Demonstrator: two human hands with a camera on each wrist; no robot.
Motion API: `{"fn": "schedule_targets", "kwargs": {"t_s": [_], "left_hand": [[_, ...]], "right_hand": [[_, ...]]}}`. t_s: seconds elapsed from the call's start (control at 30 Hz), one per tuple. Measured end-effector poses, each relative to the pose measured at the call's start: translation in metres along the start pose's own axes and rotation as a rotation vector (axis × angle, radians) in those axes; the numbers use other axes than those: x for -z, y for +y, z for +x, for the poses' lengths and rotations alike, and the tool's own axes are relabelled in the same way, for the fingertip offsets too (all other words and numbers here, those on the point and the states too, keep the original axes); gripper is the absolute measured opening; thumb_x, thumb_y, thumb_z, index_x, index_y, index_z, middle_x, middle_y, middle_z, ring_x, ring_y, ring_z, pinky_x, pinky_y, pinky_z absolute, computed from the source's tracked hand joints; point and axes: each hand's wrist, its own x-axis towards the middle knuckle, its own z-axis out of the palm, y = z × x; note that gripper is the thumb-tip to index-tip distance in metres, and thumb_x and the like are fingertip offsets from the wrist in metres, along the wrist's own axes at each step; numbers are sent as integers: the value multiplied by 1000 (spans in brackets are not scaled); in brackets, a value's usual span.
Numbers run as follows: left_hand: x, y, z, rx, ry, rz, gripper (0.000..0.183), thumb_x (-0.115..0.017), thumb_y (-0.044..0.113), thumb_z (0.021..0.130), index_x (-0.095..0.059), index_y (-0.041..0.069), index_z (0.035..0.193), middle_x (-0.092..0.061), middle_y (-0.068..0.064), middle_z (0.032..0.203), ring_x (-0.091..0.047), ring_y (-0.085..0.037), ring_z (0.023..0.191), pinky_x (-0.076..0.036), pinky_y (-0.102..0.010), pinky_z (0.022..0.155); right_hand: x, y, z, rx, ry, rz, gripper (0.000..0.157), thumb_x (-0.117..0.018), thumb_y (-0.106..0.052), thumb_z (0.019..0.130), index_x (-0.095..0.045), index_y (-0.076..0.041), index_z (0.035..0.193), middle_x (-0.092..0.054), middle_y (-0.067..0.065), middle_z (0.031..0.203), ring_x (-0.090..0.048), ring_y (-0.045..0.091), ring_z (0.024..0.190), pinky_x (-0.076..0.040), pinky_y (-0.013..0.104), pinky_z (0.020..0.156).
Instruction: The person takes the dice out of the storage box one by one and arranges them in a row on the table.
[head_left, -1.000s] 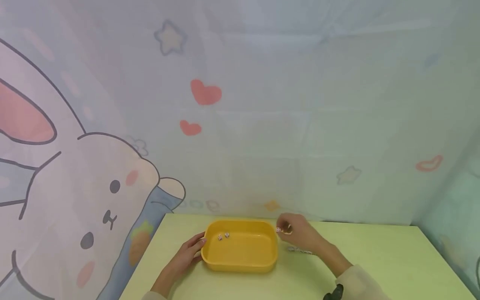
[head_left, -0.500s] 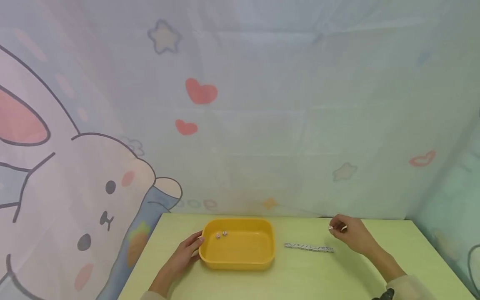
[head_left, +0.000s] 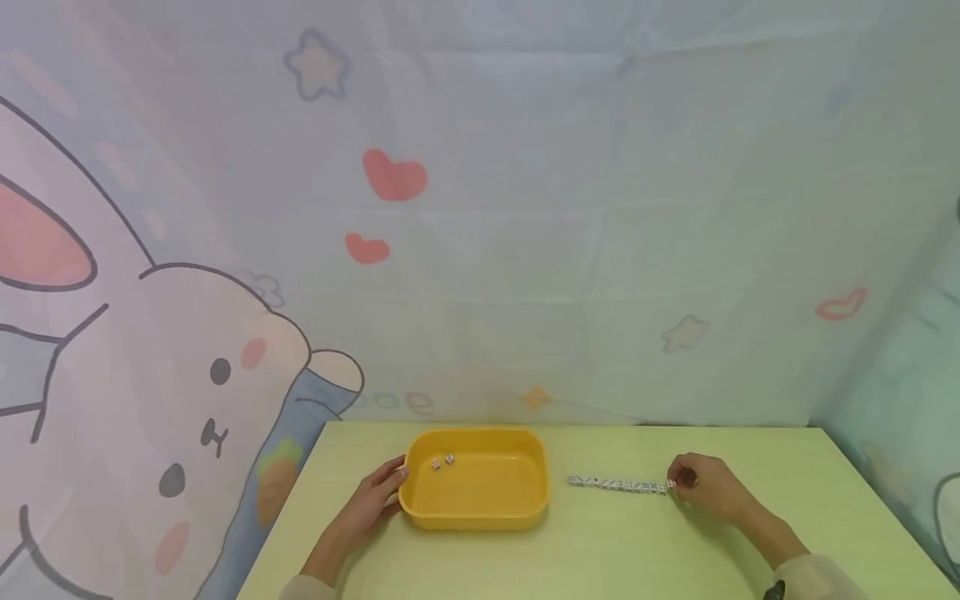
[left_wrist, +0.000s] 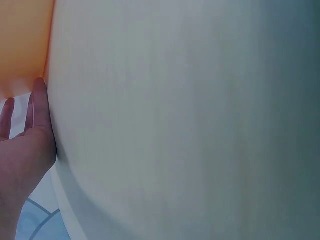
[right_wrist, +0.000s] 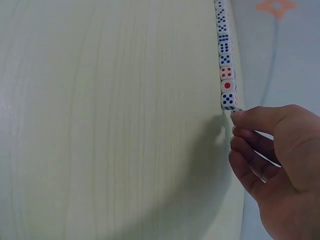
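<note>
My right hand (head_left: 707,487) pinches a white die (right_wrist: 237,111) between thumb and fingertips, right at the right end of a row of dice (head_left: 618,485). The row is straight, its white cubes set side by side with blue or red pips, and runs away from the hand in the right wrist view. Most of the pinched die is hidden by the thumb. At the left end of a yellow tray (head_left: 474,522), my left hand (head_left: 370,502) rests against the wall with its fingers fairly straight. Two dice (head_left: 442,462) lie inside the tray, near its back left corner.
All of this stands on a pale yellow-green table (head_left: 570,558). A fabric backdrop (head_left: 510,333) with a printed rabbit, hearts and stars rises along the table's back edge, and more cloth hangs at the right side.
My right hand has carried the die from beside the tray rightward, then down to the row's right end. The row, partly hidden before, now shows fully. My left hand stays at the tray.
</note>
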Motion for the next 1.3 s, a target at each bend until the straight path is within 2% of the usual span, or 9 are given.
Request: {"fn": "schedule_targets", "kwargs": {"t_s": [0.13,0.3,0.57,0.8,0.97,1.13,1.3], "left_hand": [[-1,-2,1,-2,4,-5,68,-57,37,111,-34,-1,163,-43,-27,161,-48,-40,143,-54,-44,109],[1,-4,2,-4,4,-1,68,-57,38,111,-34,-1,163,-43,-26,161,-49,-39,142,-55,-42,107],[2,-5,1,4,-19,2,67,-54,37,113,-33,-1,163,-39,-27,163,-48,-39,144,-55,-42,107],[1,-2,2,-8,-9,4,67,-54,36,112,-33,-2,163,-39,-27,163,-46,-41,145,-54,-45,109],[3,-4,2,-12,-8,5,66,-55,36,112,-35,-1,163,-41,-27,162,-49,-39,142,-55,-44,107],[3,-4,4,-14,-20,7,68,-56,38,112,-34,-1,163,-41,-26,162,-49,-38,142,-55,-41,106],[3,-4,3,-15,-13,9,67,-57,37,111,-35,0,163,-42,-25,162,-48,-38,143,-55,-41,107]], "right_hand": [[-1,0,-1,-7,-6,-2,15,-78,4,88,-70,-9,92,-63,-4,87,-56,5,79,-53,26,68],[-3,1,-2,25,-15,6,16,-79,6,87,-70,-7,93,-66,0,88,-58,7,80,-54,27,68],[-8,4,-3,-13,-46,73,15,-83,-3,88,-72,-4,99,-64,-1,91,-57,6,80,-53,26,68],[-10,7,-3,-13,-2,70,16,-83,-5,88,-72,-6,99,-64,-3,91,-57,6,81,-52,26,67],[-13,8,-4,-22,1,91,17,-85,-7,88,-72,-6,99,-65,-2,91,-57,7,81,-51,26,67],[-12,6,-4,-11,-8,30,19,-87,-11,87,-72,-7,99,-65,-2,93,-58,9,83,-53,27,71],[-6,-8,5,27,0,-19,27,-87,-16,88,-72,-3,106,-67,1,99,-62,18,91,-57,34,78]]}}
